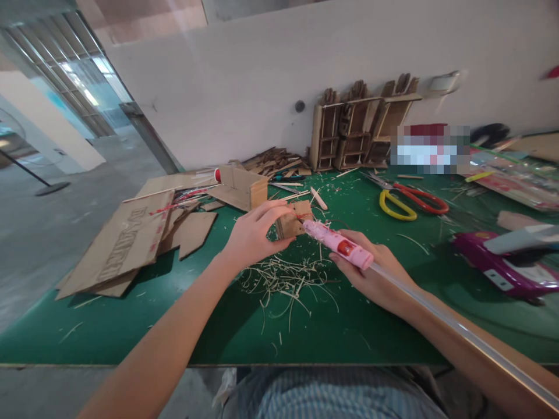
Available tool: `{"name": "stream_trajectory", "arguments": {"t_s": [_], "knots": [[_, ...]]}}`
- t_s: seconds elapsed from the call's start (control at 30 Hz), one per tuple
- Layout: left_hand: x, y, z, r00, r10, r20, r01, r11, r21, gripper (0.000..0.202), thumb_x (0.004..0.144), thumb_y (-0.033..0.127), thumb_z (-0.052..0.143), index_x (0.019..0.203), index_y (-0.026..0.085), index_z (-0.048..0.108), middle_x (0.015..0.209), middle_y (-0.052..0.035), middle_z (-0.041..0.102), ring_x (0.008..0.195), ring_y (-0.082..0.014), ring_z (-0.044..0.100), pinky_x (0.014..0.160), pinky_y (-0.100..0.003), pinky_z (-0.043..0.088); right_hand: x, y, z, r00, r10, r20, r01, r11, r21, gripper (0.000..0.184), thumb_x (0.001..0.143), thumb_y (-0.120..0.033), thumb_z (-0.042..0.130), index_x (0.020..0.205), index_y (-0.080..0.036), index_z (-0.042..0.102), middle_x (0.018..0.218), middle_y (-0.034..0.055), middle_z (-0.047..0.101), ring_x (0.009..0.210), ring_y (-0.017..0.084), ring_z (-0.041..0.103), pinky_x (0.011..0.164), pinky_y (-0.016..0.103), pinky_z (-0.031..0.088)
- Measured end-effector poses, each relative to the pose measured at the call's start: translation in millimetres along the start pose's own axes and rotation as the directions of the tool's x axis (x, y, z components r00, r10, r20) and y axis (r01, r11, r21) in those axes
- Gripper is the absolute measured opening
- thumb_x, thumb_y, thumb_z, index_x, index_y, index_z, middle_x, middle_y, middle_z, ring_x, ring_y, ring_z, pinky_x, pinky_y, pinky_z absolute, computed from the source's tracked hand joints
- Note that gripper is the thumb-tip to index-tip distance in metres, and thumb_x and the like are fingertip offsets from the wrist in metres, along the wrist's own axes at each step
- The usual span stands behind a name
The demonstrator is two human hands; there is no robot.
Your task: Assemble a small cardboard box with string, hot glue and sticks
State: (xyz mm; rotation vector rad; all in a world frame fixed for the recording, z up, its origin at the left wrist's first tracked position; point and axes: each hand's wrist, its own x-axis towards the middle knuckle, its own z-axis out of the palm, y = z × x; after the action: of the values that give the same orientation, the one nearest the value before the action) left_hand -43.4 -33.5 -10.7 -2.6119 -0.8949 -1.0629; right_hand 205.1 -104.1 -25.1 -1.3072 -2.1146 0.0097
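My left hand [248, 230] is closed around a small brown cardboard piece [286, 227], thumb at its near edge and fingers over its top. A bit of red shows on the piece near the nozzle. In my right hand [382, 276] is a pink hot glue gun [338, 243], its tip pointing left and touching or very near the cardboard; I cannot tell which. A long clear glue stick [458, 337] runs from its back end along my right forearm. Thin pale shavings [290, 282] lie in a heap just below both hands on the green tabletop [340, 343].
Flat cardboard sheets [117, 244] and an open cardboard box [240, 189] lie left. Three cardboard structures [358, 131] lean on the wall. Scissors with yellow and red handles [397, 210] lie right, near a purple device [502, 270]. Cardboard scraps [275, 160] are piled behind.
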Motion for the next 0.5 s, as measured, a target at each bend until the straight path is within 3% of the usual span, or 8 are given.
{"name": "stream_trajectory", "arguments": {"t_s": [0.5], "knots": [[0.1, 0.0, -0.1, 1.0, -0.02, -0.002, 0.02, 1.0, -0.012, 0.045, 0.081, 0.036, 0.067, 0.121, 0.022, 0.051, 0.129, -0.0098, 0.059, 0.117, -0.0233, 0.059, 0.096, -0.041, 0.053, 0.3, 1.2, 1.7, 0.999, 0.025, -0.04, -0.028, 0.997, -0.075, 0.029, 0.092, -0.038, 0.045, 0.113, -0.021, 0.057, 0.098, 0.0078, 0.073, 0.06, 0.024, 0.07, 0.048, 0.031, 0.049]]}}
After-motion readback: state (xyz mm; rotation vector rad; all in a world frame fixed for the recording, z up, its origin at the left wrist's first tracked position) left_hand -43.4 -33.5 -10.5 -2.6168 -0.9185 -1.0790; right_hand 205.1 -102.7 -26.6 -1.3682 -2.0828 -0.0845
